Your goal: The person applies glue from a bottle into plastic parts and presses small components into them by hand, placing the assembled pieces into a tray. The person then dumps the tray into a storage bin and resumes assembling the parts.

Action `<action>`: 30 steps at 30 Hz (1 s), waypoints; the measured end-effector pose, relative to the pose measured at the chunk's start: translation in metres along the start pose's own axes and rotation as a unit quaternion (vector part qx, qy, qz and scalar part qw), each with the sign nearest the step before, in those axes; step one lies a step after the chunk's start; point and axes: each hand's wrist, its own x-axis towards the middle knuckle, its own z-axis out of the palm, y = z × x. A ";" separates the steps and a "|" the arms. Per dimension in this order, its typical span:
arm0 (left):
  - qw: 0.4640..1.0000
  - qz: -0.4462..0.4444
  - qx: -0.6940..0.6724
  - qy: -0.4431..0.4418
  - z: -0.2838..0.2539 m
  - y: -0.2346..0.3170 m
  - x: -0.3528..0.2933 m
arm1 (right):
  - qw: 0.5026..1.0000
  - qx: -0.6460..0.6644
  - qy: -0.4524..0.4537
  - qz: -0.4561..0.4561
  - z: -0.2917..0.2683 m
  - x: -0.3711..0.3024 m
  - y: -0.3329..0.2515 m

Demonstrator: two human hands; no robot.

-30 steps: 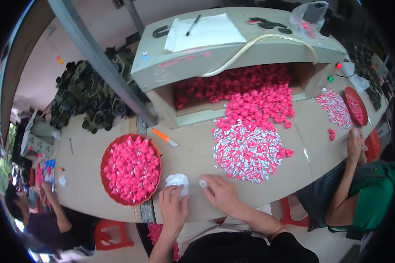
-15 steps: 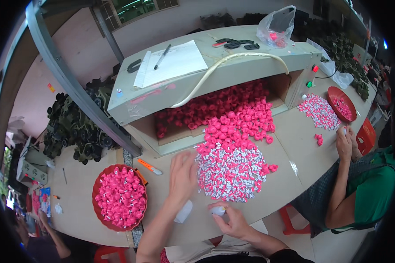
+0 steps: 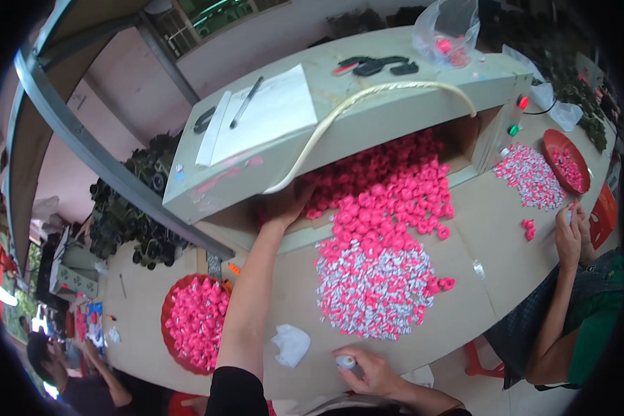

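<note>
A grey-green box point(image 3: 409, 111) with an open front spans the back of the surface point(image 3: 464, 305), a cream cable point(image 3: 381, 88) arching across its face. Up on top sit white paper point(image 3: 277, 104) with a pen point(image 3: 246, 102), some black pieces point(image 3: 369, 66) and a clear plastic bag point(image 3: 457, 28). A metal post point(image 3: 97, 156) slants in at the left, and the left forearm cuts right across the edge of a red basin point(image 3: 165, 322) heaped with pink pieces. Out at the right, a co-worker's hands point(image 3: 572, 229) are busy near the table's edge. Now the pink parts point(image 3: 388, 201): small, rounded, glossy, spilling out of the box's opening onto the surface, meeting a broad mound of pink-and-white bits point(image 3: 374, 291). And the left grip point(image 3: 290, 201)? Inside the opening, at the left side of the pink parts, its fingers lost in shadow, so whether they are spread or pinching I can't tell. The right grip point(image 3: 371, 374), down near the front edge, has its fingers curled around a small white bottle point(image 3: 344, 361), just right of a white scrap point(image 3: 292, 345) and below the mound.
</note>
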 end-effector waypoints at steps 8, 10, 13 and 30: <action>0.990 0.123 -0.062 -0.034 -0.109 0.047 -0.130 | 1.000 0.003 0.010 -0.002 0.003 0.008 0.000; 0.917 0.049 -0.284 -0.275 -0.174 0.059 -0.211 | 1.000 -0.004 0.023 -0.007 0.002 0.004 0.003; 0.621 -0.018 -0.541 -0.568 -0.250 0.055 -0.324 | 1.000 0.001 0.005 0.000 0.002 0.002 -0.006; 0.731 -0.075 -0.515 -0.441 -0.322 0.073 -0.434 | 0.998 0.002 -0.009 0.068 0.008 0.009 -0.008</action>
